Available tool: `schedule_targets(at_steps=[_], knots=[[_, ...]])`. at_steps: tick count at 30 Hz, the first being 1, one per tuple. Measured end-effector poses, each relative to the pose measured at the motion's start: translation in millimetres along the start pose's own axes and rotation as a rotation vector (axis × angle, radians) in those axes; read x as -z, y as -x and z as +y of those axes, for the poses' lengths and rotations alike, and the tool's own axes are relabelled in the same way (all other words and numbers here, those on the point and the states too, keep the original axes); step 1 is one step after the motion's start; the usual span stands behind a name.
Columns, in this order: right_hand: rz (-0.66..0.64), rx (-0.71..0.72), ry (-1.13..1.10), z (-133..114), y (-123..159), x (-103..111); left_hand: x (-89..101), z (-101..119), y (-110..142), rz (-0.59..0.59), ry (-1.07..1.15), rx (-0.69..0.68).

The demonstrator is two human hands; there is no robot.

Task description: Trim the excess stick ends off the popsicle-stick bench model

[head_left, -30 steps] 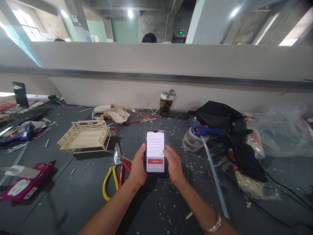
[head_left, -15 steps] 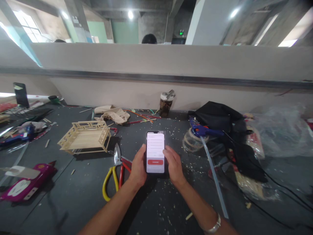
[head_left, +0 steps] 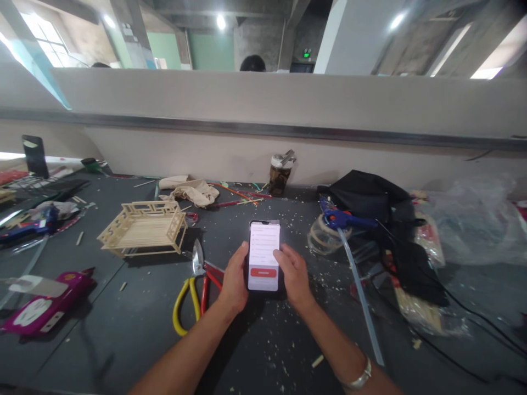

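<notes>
A smartphone [head_left: 263, 253] with a lit white screen and a red button is held upright over the dark table [head_left: 135, 323]. My left hand [head_left: 234, 280] grips its left edge. My right hand [head_left: 294, 277] grips the right edge, with the thumb resting over the screen. Just left of my left hand lie pliers [head_left: 193, 291] with yellow and red handles. A small bed-like model of wooden sticks [head_left: 142, 227] stands further left.
A blue glue gun [head_left: 343, 219] with a long clear stick lies to the right, beside a black bag [head_left: 370, 200] and cables. A drink bottle [head_left: 279, 174] stands by the back wall. A pink packet [head_left: 41, 304] lies at the left. Wood chips are scattered about.
The phone and both hands have shifted very slightly to the right; the grip is the same.
</notes>
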State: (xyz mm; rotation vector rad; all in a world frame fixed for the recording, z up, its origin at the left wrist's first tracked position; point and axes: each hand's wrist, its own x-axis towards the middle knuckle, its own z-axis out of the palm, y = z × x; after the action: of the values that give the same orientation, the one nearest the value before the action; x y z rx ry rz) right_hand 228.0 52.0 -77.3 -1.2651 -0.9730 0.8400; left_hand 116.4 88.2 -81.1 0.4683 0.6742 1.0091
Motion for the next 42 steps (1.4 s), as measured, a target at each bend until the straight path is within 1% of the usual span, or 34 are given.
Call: schedule_targets(at_steps=[4,8,13,17,21,24,29,33,37,39,42], knots=[[0.043,0.000,0.026,6.1,-1.9,1.5,0.6,-1.7,0.0,0.015,-0.011,-0.015],[0.081,0.016,0.062,10.8,-3.5,3.0,1.4,-2.8,-0.5,-0.008,-0.022,-0.013],[0.044,0.039,-0.042,12.9,-5.3,3.7,2.1,-3.1,-0.7,-0.004,-0.035,-0.012],[0.039,0.040,-0.111,14.1,-5.6,4.4,1.4,-2.4,-0.6,-0.004,-0.021,0.000],[-0.009,0.061,-0.081,16.4,-4.5,6.7,1.1,-1.3,-0.9,-0.025,-0.010,0.013],[-0.037,0.066,-0.061,16.6,-4.6,8.1,2.2,-1.2,-1.7,-0.014,-0.012,0.014],[-0.064,0.040,-0.077,7.7,-4.3,5.8,3.2,-2.5,-2.8,-0.003,-0.016,0.021],[-0.019,0.004,-0.049,3.3,-2.9,2.8,2.2,-3.2,-2.3,-0.005,-0.019,0.016],[0.052,-0.008,0.001,8.8,-3.3,2.9,1.5,-3.0,-1.2,-0.009,-0.025,0.011],[0.058,0.002,0.001,12.0,-3.9,3.9,1.3,-2.8,-0.8,0.002,-0.028,0.007],[0.031,0.036,-0.035,14.9,-4.7,5.4,0.9,-2.3,-0.5,0.013,-0.031,0.010]])
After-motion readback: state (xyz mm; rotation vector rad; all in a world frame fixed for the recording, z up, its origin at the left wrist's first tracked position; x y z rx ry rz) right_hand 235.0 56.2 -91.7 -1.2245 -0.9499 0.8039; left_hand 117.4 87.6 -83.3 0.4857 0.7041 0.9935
